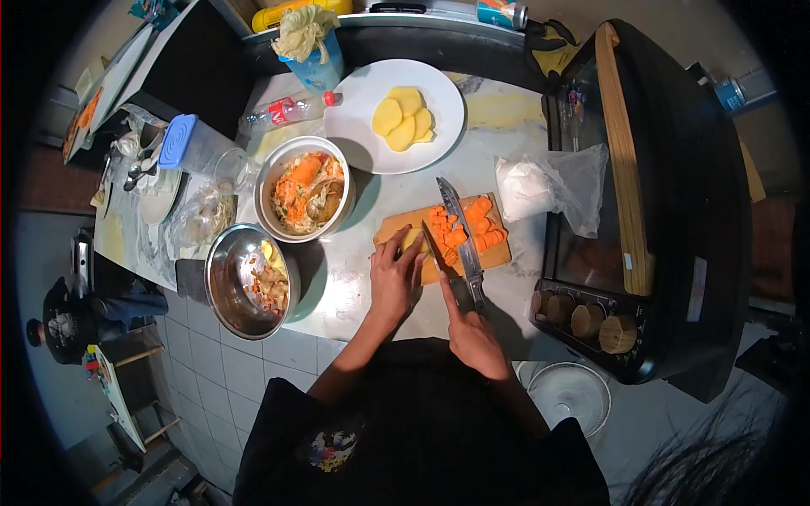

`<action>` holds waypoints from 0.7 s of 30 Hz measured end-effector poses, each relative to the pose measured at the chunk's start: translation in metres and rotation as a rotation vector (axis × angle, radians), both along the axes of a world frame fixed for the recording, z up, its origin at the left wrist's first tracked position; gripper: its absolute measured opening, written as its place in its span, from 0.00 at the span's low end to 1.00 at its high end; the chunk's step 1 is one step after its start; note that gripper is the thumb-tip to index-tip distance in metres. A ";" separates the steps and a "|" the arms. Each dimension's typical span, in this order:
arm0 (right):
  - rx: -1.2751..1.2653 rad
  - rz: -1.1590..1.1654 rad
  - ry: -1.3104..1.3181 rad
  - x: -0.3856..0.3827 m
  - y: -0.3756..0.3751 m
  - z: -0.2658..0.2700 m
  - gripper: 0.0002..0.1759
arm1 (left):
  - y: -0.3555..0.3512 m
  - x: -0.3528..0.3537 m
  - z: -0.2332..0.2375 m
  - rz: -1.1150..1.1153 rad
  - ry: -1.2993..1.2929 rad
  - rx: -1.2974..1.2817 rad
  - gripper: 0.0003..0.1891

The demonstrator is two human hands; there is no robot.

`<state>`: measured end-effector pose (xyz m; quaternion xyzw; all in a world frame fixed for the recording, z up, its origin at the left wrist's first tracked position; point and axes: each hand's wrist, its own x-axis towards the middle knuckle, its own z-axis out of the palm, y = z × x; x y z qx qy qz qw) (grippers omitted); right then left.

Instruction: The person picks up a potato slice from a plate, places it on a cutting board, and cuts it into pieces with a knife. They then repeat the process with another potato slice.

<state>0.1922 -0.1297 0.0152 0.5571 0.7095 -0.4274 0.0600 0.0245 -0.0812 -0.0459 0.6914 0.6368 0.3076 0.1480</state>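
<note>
My left hand (396, 277) presses a piece of potato (413, 239) onto the left part of a wooden cutting board (391, 225). In my right hand (469, 334) is a knife (433, 246), its blade at the potato's right side. A second, larger knife (461, 232) lies across the board, among chopped and sliced carrots (485, 221). Behind the board, a white plate (354, 118) holds several potato slices (402, 118). Left of the board are a white pot (263, 187) with peelings and a potato in it, and a steel bowl (224, 291) with scraps.
A black oven (675, 202) stands at the right, beside a plastic bag of white powder (527, 187). At the left are a bottle (287, 111), a blue-lidded container (194, 150) and dishes. A person (72, 316) is at the far left, away from the counter.
</note>
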 end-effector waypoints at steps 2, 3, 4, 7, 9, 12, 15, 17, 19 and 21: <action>0.156 -0.010 0.070 0.006 -0.011 -0.010 0.52 | 0.000 -0.001 0.000 -0.006 0.015 0.007 0.17; 0.161 -0.016 0.069 0.006 -0.012 -0.006 0.52 | 0.000 -0.001 -0.001 -0.012 0.015 0.012 0.17; 0.100 0.002 0.025 0.007 -0.013 0.001 0.54 | 0.000 -0.001 -0.001 -0.010 0.007 0.014 0.17; 0.072 0.019 -0.003 0.011 -0.025 -0.008 0.56 | -0.001 -0.001 -0.002 -0.006 -0.001 0.017 0.17; 0.108 0.019 0.013 0.014 -0.027 -0.011 0.56 | 0.000 -0.001 -0.002 -0.004 -0.002 0.020 0.17; -0.086 -0.017 0.034 0.017 -0.028 -0.001 0.56 | -0.001 -0.001 -0.001 -0.001 0.004 0.033 0.17; -0.043 -0.021 0.021 0.015 -0.032 -0.002 0.56 | 0.000 0.000 0.002 0.004 0.007 0.058 0.17; 0.172 0.016 0.026 0.013 -0.039 -0.011 0.56 | -0.001 -0.002 0.005 0.000 -0.005 0.041 0.16; 0.226 0.041 0.001 0.011 -0.037 -0.006 0.56 | -0.001 -0.004 0.002 0.003 -0.014 0.049 0.16; 0.019 0.026 -0.001 0.011 -0.032 0.007 0.57 | -0.001 -0.004 0.001 0.003 -0.028 0.053 0.16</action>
